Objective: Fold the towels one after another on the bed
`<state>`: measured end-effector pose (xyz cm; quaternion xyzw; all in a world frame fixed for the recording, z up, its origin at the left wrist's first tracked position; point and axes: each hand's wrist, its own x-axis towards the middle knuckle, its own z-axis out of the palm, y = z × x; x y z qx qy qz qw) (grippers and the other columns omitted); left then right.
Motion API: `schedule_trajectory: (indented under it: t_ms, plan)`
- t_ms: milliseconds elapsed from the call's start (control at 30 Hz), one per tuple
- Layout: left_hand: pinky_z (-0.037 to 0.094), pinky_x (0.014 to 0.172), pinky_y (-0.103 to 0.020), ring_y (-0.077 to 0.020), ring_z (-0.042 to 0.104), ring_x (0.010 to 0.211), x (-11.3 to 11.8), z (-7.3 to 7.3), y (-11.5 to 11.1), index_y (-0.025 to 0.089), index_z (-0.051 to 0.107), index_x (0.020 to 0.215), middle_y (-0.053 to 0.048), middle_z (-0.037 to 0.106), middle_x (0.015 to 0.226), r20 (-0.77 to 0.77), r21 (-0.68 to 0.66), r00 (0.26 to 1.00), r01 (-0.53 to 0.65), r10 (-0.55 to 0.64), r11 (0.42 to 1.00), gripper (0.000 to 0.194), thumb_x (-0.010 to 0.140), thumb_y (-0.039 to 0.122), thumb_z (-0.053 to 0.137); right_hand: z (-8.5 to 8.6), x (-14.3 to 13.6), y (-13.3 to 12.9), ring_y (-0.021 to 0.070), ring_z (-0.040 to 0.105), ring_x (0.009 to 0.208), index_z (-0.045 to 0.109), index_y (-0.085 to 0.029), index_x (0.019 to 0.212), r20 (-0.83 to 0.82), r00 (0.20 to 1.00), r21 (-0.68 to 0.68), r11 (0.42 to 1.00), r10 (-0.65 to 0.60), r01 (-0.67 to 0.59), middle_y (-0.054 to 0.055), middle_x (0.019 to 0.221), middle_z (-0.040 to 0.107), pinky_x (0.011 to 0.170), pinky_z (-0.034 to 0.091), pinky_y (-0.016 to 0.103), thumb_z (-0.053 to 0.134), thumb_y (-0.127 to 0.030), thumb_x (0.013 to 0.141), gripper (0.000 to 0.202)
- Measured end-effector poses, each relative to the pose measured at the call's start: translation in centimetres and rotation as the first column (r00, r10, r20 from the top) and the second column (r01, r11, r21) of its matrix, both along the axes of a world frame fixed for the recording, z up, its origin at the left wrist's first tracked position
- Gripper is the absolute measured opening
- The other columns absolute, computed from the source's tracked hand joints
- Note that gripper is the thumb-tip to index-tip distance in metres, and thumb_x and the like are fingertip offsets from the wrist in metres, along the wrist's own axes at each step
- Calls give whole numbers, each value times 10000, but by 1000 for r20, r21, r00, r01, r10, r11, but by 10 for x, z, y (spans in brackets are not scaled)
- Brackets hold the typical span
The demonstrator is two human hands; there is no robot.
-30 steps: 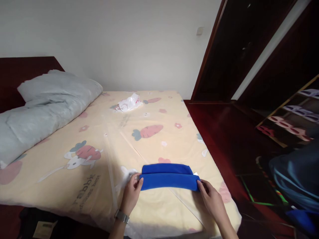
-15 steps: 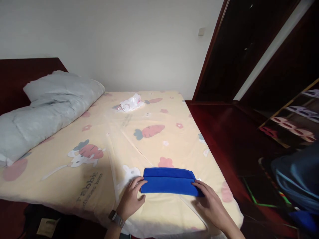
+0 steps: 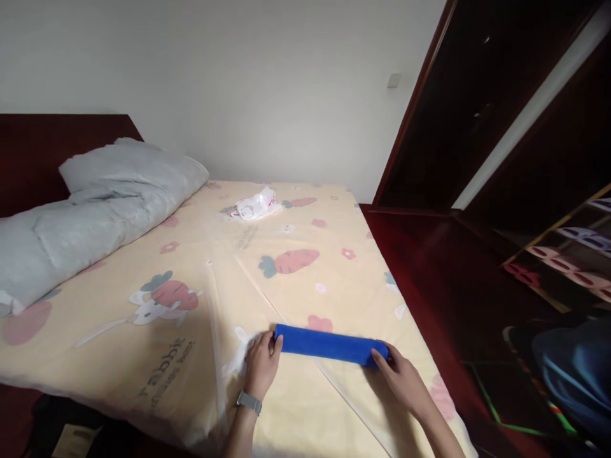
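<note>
A blue cloth [image 3: 329, 344], folded into a long narrow strip, lies near the front of the bed [image 3: 296, 299]. My left hand [image 3: 262, 364] grips its left end, thumb on the near face and fingers behind. At the other end, my right hand [image 3: 397, 375] pinches the cloth between thumb and fingers. The strip slants slightly down to the right. A grey watch band circles my left wrist.
A grey quilt [image 3: 119, 197] is heaped by the dark headboard [image 3: 71, 137]. A crumpled white plastic bag [image 3: 258, 205] lies toward the wall. Right of the bed are a shoe rack [image 3: 548, 238] and dark blue fabric [image 3: 577, 375].
The cloth has been folded over into a narrower strip. My left hand has turned and its thumb now grips the near face. The view has shifted slightly.
</note>
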<state>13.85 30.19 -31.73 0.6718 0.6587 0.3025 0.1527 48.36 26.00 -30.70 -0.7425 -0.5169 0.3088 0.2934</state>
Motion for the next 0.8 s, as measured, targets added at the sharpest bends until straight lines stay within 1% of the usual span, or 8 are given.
schedule_trajectory:
  t_ms: [167, 333, 433, 533, 600, 667, 733, 800]
  plan:
    - [447, 725, -321, -243, 644, 834, 7, 2, 0, 207, 614, 829, -65, 686, 818, -113, -52, 992, -67, 60, 996, 290, 961, 408, 452, 10, 5, 30, 293, 685, 953, 647, -167, 1105, -62, 995, -124, 989, 74, -81, 103, 1019, 742, 847, 511, 372, 651, -666, 718, 632]
    - [396, 641, -273, -200, 623, 726, 2, 5, -3, 220, 525, 754, -23, 637, 717, -14, -120, 1000, -22, 20, 992, 254, 920, 408, 483, 17, 6, 32, 239, 665, 799, 672, -158, 859, -181, 974, -177, 970, 136, -168, 70, 846, 729, 725, 497, 318, 649, -620, 727, 481]
    - [397, 630, -255, -172, 614, 690, -4, 14, -6, 220, 514, 785, 6, 627, 713, 116, -218, 993, 42, -17, 975, 194, 884, 387, 515, 24, 8, 18, 191, 603, 681, 626, -161, 747, -254, 948, -204, 948, 191, -245, 38, 709, 668, 634, 459, 292, 649, -615, 728, 455]
    - [406, 674, -252, -167, 608, 742, -9, 29, -13, 221, 524, 835, 18, 630, 758, 130, -286, 983, 164, -132, 944, 56, 807, 256, 557, 28, 11, -6, 164, 559, 660, 560, -186, 757, -270, 932, -183, 937, 243, -297, -10, 667, 600, 622, 438, 276, 706, -533, 682, 384]
    - [401, 707, -254, -168, 589, 773, -12, 37, -19, 224, 516, 832, 28, 611, 762, 100, -304, 967, 254, -235, 918, 115, 739, 176, 564, 30, 14, -24, 156, 556, 696, 518, -206, 796, -224, 923, -124, 930, 313, -346, -28, 704, 592, 651, 441, 266, 694, -435, 700, 304]
    - [390, 694, -248, -157, 553, 738, -16, 41, -26, 226, 478, 787, 44, 553, 717, 149, -311, 941, 337, -305, 889, 135, 702, 145, 544, 36, 17, -42, 161, 571, 734, 513, -215, 847, -126, 915, -93, 914, 383, -395, -26, 756, 614, 680, 452, 267, 642, -358, 747, 217]
    - [385, 659, -238, -144, 520, 700, -19, 43, -31, 228, 441, 767, 53, 498, 697, 305, -302, 886, 437, -348, 847, 139, 693, 148, 527, 48, 18, -60, 184, 617, 810, 560, -209, 960, -27, 905, -109, 899, 424, -424, 3, 862, 670, 743, 481, 286, 601, -319, 787, 209]
    - [408, 682, -238, -146, 529, 745, -20, 45, -35, 221, 460, 804, 39, 515, 763, 478, -228, 784, 546, -396, 806, 141, 705, 168, 544, 66, 16, -79, 217, 654, 945, 598, -203, 1098, 67, 890, -123, 889, 451, -441, 50, 1030, 703, 853, 499, 322, 582, -306, 821, 296]
